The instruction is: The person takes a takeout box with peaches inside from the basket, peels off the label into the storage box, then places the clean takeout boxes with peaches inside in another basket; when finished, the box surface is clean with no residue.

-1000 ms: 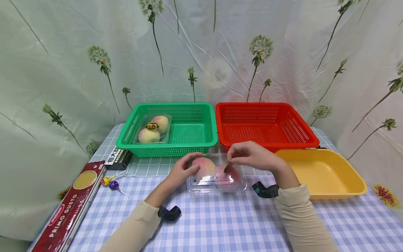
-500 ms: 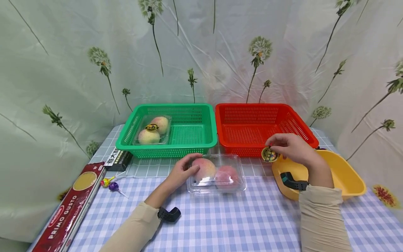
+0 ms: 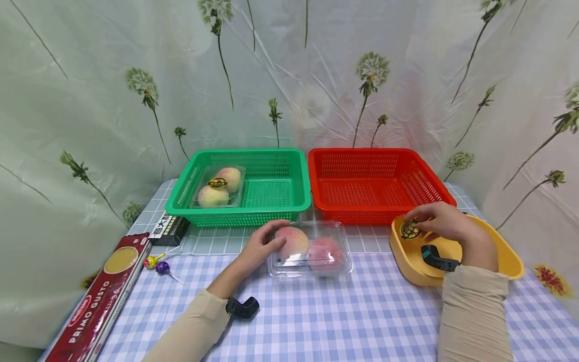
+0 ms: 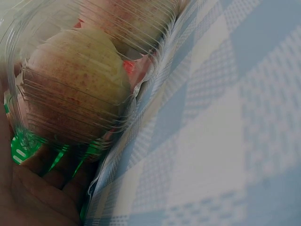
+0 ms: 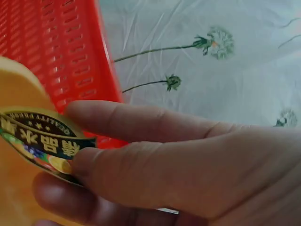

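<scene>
My left hand grips the left end of a clear plastic clamshell box that lies on the table. Two pinkish fruits that look like peaches are inside, one on the left and one on the right. In the left wrist view, fingers rest against the box's side beside a peach. Over the left end of a yellow bin, my right hand pinches a black-and-gold sticker label between thumb and fingertips. The right wrist view shows the label with gold writing and printed fruit.
At the back stand a green basket, holding another labelled peach box, and a red basket. A red pasta pack, a black box and two lollipops lie on the left.
My right hand has moved right from above the clamshell box, carrying the label over to the yellow bin. The left hand and the box have stayed put.
</scene>
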The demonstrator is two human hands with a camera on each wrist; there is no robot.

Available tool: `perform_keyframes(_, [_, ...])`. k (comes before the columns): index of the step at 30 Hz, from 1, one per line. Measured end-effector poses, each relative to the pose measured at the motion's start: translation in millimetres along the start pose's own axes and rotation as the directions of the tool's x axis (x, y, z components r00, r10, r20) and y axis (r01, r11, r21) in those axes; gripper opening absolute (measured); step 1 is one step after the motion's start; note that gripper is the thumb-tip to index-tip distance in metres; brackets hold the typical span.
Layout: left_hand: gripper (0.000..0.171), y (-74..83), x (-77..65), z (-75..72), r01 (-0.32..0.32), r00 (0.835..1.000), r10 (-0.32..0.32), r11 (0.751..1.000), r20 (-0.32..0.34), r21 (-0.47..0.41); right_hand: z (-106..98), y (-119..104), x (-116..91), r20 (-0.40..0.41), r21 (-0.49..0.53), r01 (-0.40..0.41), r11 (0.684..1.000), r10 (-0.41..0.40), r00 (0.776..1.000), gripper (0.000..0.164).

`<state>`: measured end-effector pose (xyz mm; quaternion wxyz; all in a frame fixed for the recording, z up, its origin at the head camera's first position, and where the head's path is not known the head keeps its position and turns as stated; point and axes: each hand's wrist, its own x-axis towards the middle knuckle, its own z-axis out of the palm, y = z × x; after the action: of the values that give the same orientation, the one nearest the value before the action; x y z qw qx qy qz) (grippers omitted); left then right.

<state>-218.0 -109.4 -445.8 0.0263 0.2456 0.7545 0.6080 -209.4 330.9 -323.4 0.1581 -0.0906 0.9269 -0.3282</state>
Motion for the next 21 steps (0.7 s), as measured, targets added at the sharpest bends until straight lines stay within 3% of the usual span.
perform_keyframes(10, [0.041,2.0,-1.4,0.9,0.010,1.000,-0.010,1.000,0.001,0.001,7.9,28.0,10.1,0.129,0.043,-0.091,0.995,0.085,0.988,0.034])
perform_keyframes(14, [0.041,2.5,-1.0,1.6,0.008,1.000,-0.008,1.000,0.003,-0.005,10.7,35.8,12.6,0.137,0.065,-0.136,0.989,0.126,0.983,0.037])
perform_keyframes(21, [0.041,1.0,0.1,0.3,0.004,1.000,-0.003,1.000,0.010,-0.009,9.0,35.1,11.3,0.149,0.053,-0.136,0.989,0.127,0.981,0.041])
